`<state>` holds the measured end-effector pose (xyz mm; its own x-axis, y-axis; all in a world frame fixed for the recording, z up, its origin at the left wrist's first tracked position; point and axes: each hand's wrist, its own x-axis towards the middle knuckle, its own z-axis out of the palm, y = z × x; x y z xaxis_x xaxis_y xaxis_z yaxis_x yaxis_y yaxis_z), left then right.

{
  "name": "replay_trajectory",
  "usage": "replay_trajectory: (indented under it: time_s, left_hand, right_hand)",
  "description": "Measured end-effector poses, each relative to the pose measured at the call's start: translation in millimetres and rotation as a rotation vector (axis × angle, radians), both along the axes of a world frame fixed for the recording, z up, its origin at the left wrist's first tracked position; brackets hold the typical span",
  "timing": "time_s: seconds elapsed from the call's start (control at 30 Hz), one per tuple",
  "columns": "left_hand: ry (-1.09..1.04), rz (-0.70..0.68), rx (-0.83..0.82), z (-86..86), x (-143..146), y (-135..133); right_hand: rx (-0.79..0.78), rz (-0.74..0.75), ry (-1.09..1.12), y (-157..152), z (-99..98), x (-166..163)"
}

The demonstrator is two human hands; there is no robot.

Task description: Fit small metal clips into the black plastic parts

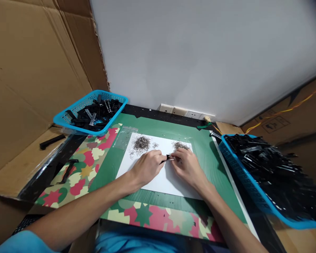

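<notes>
black piece (165, 160) held between my two hands over the white sheet (158, 181)

from the head camera: the black piece is between my hands, over the middle of the white sheet; my left hand (149, 165) has its fingers closed on it, covering much of its length, seemingly to steady it and leave one end free; my right hand (185, 163) comes in from the other side with fingers curled in at that free end; a thin shiny sliver (171, 159) shows by those fingertips, but i cannot tell whether they pinch it or only touch it;

the black piece's long axis runs roughly left to right, its right end tipped slightly away from me; the exposed end points at my right fingers;

a left heap (141, 143) of small metal bits lies beyond my left hand, and a right heap (180, 145) just beyond my right fingers, both probably set there for a short reach; the pale sheet likely makes such tiny bits easier to see against the green mat (208, 161); the left basket (68, 125) and the right basket (295, 223) both hold black parts and flank the work, perhaps to keep two lots apart; a clear bag (125, 137) lies beside the sheet's far left corner
</notes>
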<state>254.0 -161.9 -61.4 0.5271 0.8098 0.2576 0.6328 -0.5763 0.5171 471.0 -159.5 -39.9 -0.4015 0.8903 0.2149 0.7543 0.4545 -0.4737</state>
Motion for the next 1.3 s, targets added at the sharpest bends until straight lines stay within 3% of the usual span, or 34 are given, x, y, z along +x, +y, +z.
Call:
replay_trajectory:
  time_s: [0.37,0.63,0.83,1.3]
  left_hand:
    - [0.041,-0.015,0.058,2.7,0.2,-0.8]
    - [0.003,-0.044,0.062,1.5,1.6,-3.0]
    - [0.002,-0.059,0.055,0.9,3.0,-3.5]
    - [-0.051,-0.059,0.013,-1.8,3.4,-4.1]
  right_hand:
    - [0.130,-0.073,0.248,3.9,10.4,11.0]
    - [-0.186,-0.173,0.753,6.4,-5.7,2.2]
    - [-0.242,-0.168,0.759,1.9,-10.5,-16.3]
    - [-0.171,-0.201,0.714,-5.6,-11.2,-21.7]
